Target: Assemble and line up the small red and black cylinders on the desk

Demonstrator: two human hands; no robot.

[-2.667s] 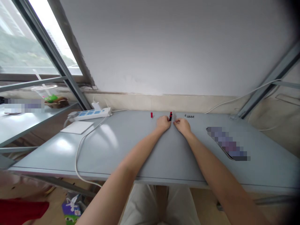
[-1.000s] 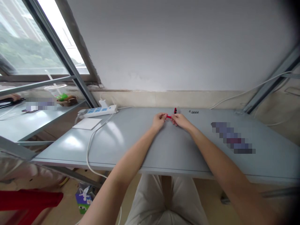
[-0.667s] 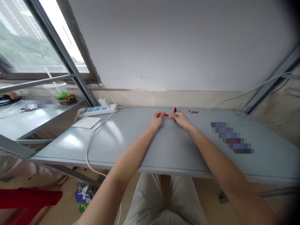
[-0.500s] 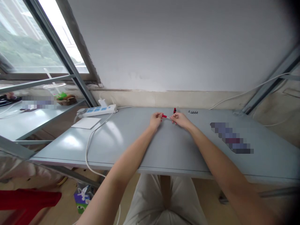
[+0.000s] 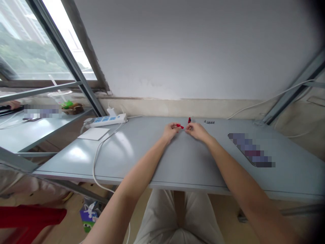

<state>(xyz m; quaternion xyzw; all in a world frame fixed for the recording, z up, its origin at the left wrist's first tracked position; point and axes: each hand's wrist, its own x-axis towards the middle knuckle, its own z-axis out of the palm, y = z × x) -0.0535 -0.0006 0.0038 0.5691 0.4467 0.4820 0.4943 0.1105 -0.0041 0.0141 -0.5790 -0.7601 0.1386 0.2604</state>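
Over the grey table, my left hand (image 5: pixel 171 131) pinches a small red tube-like piece (image 5: pixel 180 126) that points toward the right hand. My right hand (image 5: pixel 193 130) is closed just to its right, thumb and fingers together, a short gap from the red piece. What sits in those fingertips, if anything, is too small to tell. Just behind my right hand lies a small red and black piece (image 5: pixel 189 120). Several small dark metal-looking bits (image 5: pixel 209 122) stand in a row on the table farther right.
A phone-shaped, blurred-out object (image 5: pixel 250 149) lies on the table (image 5: pixel 193 162) at right. At left are a white power strip (image 5: pixel 109 119), a flat white square (image 5: pixel 93 133) and a white cable (image 5: pixel 95 159) hanging over the front edge. Another person's hand (image 5: pixel 14 104) shows far left.
The red piece and my right fingers have come apart; the pale thin part that bridged them is no longer visible. The red piece now tilts slightly differently in my left hand.
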